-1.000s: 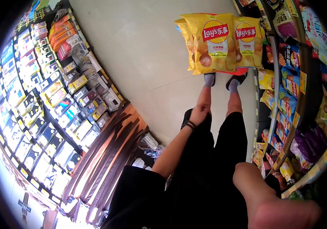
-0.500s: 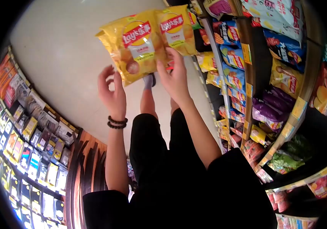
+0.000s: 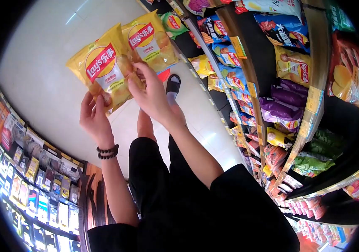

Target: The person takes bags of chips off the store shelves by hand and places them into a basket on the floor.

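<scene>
In front of me hangs a yellow Lay's chip bag, tilted, its printed front towards me. My left hand, with a dark beaded bracelet at the wrist, pinches its lower left corner. At its lower right edge my right hand is closed, thumb and fingers gripping the bag. A second yellow Lay's bag sits just behind and to the right, partly overlapped by the first. How this second bag is held is hidden behind the right fingers.
Snack shelves curve along my right, carrying blue chip bags, purple bags and green bags. On the left stands a rack of small packaged goods. Pale floor and my sandalled foot show below.
My left hand has closed on the near bag's lower corner, from which it was apart before. Both bags and hands have shifted left in view, and the shelves have shifted left too.
</scene>
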A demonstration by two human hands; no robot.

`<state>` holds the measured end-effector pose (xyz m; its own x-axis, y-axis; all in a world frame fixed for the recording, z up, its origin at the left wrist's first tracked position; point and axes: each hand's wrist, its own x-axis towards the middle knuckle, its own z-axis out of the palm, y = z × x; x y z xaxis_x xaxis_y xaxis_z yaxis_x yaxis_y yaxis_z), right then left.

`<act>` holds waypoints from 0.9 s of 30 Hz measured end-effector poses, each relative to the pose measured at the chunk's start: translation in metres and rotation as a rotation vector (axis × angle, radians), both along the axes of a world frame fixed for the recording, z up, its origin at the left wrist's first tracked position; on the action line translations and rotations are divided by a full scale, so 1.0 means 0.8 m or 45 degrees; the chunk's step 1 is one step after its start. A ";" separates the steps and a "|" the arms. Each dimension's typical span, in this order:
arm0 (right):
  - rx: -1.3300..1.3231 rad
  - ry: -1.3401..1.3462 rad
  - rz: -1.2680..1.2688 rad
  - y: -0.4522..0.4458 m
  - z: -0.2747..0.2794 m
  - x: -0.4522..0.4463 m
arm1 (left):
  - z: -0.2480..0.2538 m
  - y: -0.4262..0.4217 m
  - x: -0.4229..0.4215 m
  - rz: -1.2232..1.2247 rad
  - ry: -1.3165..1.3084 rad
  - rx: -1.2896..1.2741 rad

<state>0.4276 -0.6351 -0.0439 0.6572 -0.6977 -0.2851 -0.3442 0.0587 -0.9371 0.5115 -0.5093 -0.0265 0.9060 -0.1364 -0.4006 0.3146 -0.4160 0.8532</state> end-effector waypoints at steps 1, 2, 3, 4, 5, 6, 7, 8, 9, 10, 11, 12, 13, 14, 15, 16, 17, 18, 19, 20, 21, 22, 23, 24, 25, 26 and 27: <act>0.079 0.002 -0.019 0.000 0.007 -0.006 | 0.012 -0.002 -0.005 0.034 0.028 -0.012; 0.156 0.003 -0.037 -0.001 0.017 -0.010 | 0.021 -0.003 -0.010 0.025 -0.006 -0.034; 0.288 -0.008 -0.054 -0.006 0.030 -0.017 | 0.028 -0.003 -0.014 0.018 -0.040 -0.053; 0.341 0.028 -0.040 -0.012 0.046 -0.026 | 0.036 -0.001 -0.018 0.013 -0.075 -0.071; 0.395 0.065 -0.026 -0.019 0.067 -0.033 | 0.044 0.001 -0.024 -0.031 -0.105 -0.060; 0.449 0.104 -0.012 -0.025 0.082 -0.043 | 0.052 0.002 -0.028 -0.099 -0.088 -0.100; 0.455 0.102 0.010 -0.030 0.087 -0.054 | 0.060 0.002 -0.033 -0.166 -0.069 -0.140; 0.504 0.049 0.004 -0.033 0.085 -0.067 | 0.067 -0.001 -0.038 -0.231 -0.052 -0.181; 0.550 -0.005 0.001 -0.035 0.076 -0.083 | 0.076 -0.008 -0.043 -0.257 -0.035 -0.217; 0.598 -0.060 -0.001 -0.037 0.069 -0.098 | 0.076 -0.011 -0.046 -0.321 -0.017 -0.251; 0.671 -0.043 0.017 -0.043 0.067 -0.115 | 0.074 -0.012 -0.051 -0.384 0.001 -0.284; 0.672 -0.079 -0.016 -0.045 0.060 -0.131 | 0.073 -0.015 -0.055 -0.445 0.018 -0.314; 0.677 -0.113 -0.049 -0.044 0.053 -0.148 | 0.075 -0.023 -0.063 -0.464 0.038 -0.288; 0.684 -0.145 -0.084 -0.045 0.055 -0.158 | 0.074 -0.029 -0.069 -0.531 -0.012 -0.254; 0.782 -0.223 -0.191 -0.046 0.059 -0.169 | 0.069 -0.034 -0.075 -0.598 -0.063 -0.222; 0.866 -0.229 -0.245 -0.048 0.063 -0.180 | 0.067 -0.040 -0.082 -0.665 -0.114 -0.190; 0.949 -0.234 -0.298 -0.054 0.071 -0.188 | 0.074 -0.052 -0.087 -0.690 -0.002 -0.234; 1.033 -0.237 -0.350 -0.062 0.075 -0.198 | 0.078 -0.064 -0.097 -0.668 0.096 -0.274; 0.961 -0.169 -0.358 -0.068 0.070 -0.212 | 0.078 -0.076 -0.106 -0.689 0.055 -0.279; 0.892 -0.097 -0.365 -0.076 0.069 -0.222 | 0.077 -0.087 -0.114 -0.710 0.014 -0.283; 0.847 -0.145 -0.412 -0.080 0.072 -0.231 | 0.075 -0.096 -0.123 -0.697 0.081 -0.292; 0.801 -0.196 -0.457 -0.086 0.074 -0.238 | 0.080 -0.107 -0.130 -0.659 0.232 -0.301; 0.779 -0.206 -0.539 -0.091 0.069 -0.250 | 0.077 -0.118 -0.136 -0.690 0.163 -0.312; 0.736 -0.242 -0.570 -0.098 0.070 -0.259 | 0.073 -0.129 -0.142 -0.721 0.098 -0.322; 0.708 -0.197 -0.657 -0.103 0.071 -0.269 | 0.068 -0.139 -0.153 -0.670 0.213 -0.352; 0.678 -0.152 -0.741 -0.107 0.072 -0.281 | 0.063 -0.152 -0.160 -0.737 0.001 -0.353; 0.616 -0.162 -0.716 -0.114 0.073 -0.293 | 0.065 -0.164 -0.165 -0.801 -0.083 -0.313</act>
